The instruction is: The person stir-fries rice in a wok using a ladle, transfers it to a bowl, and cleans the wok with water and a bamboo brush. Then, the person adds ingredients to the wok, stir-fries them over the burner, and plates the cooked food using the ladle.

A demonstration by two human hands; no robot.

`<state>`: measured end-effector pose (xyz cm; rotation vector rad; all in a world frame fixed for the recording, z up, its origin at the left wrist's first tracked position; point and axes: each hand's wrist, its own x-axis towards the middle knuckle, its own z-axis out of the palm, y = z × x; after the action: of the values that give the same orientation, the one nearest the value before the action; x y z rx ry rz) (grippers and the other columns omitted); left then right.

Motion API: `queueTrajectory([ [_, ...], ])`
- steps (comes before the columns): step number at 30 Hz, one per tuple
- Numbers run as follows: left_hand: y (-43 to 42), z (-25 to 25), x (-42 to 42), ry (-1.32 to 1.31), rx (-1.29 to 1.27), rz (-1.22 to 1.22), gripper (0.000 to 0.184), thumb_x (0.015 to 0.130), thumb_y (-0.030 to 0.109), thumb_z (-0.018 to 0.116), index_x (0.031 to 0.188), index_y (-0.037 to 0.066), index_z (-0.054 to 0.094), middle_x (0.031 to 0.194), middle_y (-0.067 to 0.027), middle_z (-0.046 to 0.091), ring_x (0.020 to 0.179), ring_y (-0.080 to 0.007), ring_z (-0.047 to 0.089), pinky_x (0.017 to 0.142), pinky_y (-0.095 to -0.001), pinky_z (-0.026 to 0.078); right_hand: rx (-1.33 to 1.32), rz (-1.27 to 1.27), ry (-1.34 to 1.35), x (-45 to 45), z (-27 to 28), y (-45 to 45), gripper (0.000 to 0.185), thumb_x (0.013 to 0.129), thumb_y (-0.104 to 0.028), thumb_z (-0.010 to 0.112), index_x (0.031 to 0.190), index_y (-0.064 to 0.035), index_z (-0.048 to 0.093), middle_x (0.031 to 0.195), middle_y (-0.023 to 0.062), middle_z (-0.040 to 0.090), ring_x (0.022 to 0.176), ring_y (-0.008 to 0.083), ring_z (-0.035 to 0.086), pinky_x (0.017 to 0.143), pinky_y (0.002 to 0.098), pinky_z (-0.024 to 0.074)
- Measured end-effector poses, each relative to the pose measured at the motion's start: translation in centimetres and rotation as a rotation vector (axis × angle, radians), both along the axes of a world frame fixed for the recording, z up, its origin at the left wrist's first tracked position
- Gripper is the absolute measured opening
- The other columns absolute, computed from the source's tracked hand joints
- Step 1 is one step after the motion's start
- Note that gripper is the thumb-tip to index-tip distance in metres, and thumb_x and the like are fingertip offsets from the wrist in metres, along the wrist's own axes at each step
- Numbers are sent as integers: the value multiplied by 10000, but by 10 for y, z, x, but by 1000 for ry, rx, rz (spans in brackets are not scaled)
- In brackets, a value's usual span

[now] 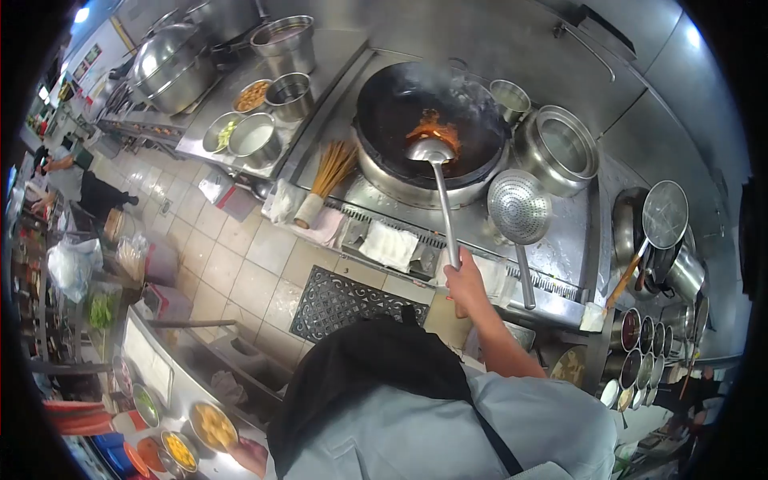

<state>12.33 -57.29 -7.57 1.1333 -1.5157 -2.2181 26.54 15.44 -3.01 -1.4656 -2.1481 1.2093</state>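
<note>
My right hand (467, 280) is wrapped round the handle of a metal ladle (432, 152), whose bowl rests in a large black wok (386, 104). Reddish-orange food (436, 128) lies beside the ladle's bowl, and steam rises from the wok. At the bottom left, my left hand (250, 456) is at the edge of a metal bowl (214, 426) of yellowish food pieces; its fingers are partly hidden. A perforated skimmer (520, 206) lies to the right of the wok, and a bamboo brush (332, 172) to its left.
Metal pots (254, 140) and a bowl of nuts (253, 95) stand on the left counter. A large pot (558, 152) is right of the wok. A strainer (666, 214) and seasoning containers (630, 330) are further right. A person (80, 180) stands at the far left.
</note>
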Motion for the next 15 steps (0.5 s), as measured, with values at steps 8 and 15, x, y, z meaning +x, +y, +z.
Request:
queueTrajectory([
  [8,0,-46,-4,-218,-49,86,295,1013,248,490,1217,59,587,1085,-85,626,965,-220,616,823,-332,541,-611,-228,575,-12,74,49,412,961,-156,625,1320,-77,440,777,7,498,514,70,443,372,260,368],
  [15,47,-57,-65,-45,174,-73,337,1018,295,554,1229,32,550,1144,-111,580,1113,-265,588,951,-385,525,-717,-338,857,-11,79,43,311,989,-147,615,1279,-91,516,719,-17,472,474,50,412,364,236,345],
])
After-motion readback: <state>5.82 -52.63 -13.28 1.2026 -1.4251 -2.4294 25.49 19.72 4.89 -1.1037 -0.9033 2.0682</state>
